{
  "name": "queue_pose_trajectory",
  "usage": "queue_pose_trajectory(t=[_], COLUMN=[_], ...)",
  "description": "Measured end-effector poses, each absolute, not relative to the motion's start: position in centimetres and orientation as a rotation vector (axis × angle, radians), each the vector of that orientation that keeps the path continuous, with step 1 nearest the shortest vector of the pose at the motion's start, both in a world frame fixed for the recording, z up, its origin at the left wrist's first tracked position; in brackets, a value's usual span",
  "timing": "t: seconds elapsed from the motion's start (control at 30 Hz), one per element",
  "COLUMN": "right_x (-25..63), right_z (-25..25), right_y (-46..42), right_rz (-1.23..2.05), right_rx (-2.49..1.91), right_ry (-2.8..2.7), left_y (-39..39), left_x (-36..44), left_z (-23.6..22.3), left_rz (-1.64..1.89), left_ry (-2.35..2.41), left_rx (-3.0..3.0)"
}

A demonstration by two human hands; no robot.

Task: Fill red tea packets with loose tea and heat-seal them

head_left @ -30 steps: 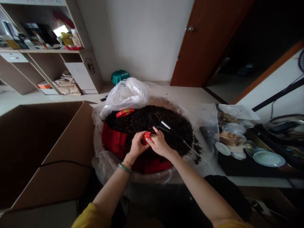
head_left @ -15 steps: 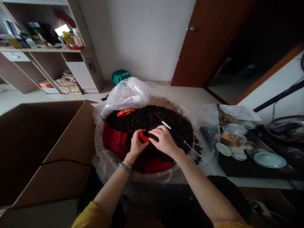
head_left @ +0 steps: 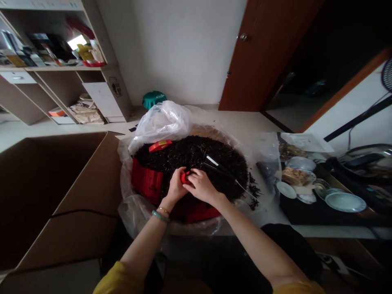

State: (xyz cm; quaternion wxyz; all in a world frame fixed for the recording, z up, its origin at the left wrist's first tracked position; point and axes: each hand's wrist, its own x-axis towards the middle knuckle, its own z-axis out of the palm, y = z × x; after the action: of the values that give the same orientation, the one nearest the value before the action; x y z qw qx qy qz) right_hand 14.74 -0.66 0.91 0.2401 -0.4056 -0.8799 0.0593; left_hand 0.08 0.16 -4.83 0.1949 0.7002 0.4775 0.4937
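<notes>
A small red packet (head_left: 184, 177) is held upright in my left hand (head_left: 175, 187), whose fingers wrap round it. My right hand (head_left: 202, 187) is closed at the packet's top, thumb and curled fingers against its mouth; the inside is hidden. Under both hands spreads a heap of dark, dry, twisted leaves (head_left: 196, 149) in a wide container lined with clear plastic (head_left: 174, 122). A row of flat red packets (head_left: 147, 181) lies left of my hands, and more red packets (head_left: 196, 214) lie below them. One red-and-yellow packet (head_left: 160, 145) rests on the leaves behind.
A slim black device with a white strip (head_left: 212, 160) and a pale cord lies on the leaves at right. An open cardboard box (head_left: 73, 183) stands left. Right are dishes (head_left: 345, 202) on a black mat. Shelves (head_left: 107, 94) and a brown door (head_left: 241, 69) are behind.
My right hand has moved left and closed in over the mouth of the red packet. The view has shifted slightly; my left hand still holds the packet.
</notes>
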Motion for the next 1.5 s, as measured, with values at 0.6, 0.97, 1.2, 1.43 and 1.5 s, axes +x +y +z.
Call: queue_pose_trajectory(t=[0.6,0.97,1.2,1.43,1.5], right_x=[16.6,16.0,16.3,16.1,16.1], right_z=[2.2,0.8,0.6,0.1,0.3], right_y=[0.5,1.1,1.4,1.2,1.2], right_rz=[0.485,0.86,0.76,0.802,0.805], right_rx=[-0.971,-1.211,-1.231,-1.231,-1.238], right_ry=[-2.232,-1.888,-1.824,-1.857,-1.872], left_y=[0.0,0.2,0.7,0.7,0.7], left_x=[-0.2,-0.1,-0.3,-0.1,-0.1], left_z=[-2.4,-2.4,-2.8,-2.9,-2.8], left_rz=[1.379,1.299,1.347,1.322,1.341], left_ry=[1.184,0.932,0.868,0.936,0.941], left_rx=[1.374,0.911,0.813,0.928,0.933])
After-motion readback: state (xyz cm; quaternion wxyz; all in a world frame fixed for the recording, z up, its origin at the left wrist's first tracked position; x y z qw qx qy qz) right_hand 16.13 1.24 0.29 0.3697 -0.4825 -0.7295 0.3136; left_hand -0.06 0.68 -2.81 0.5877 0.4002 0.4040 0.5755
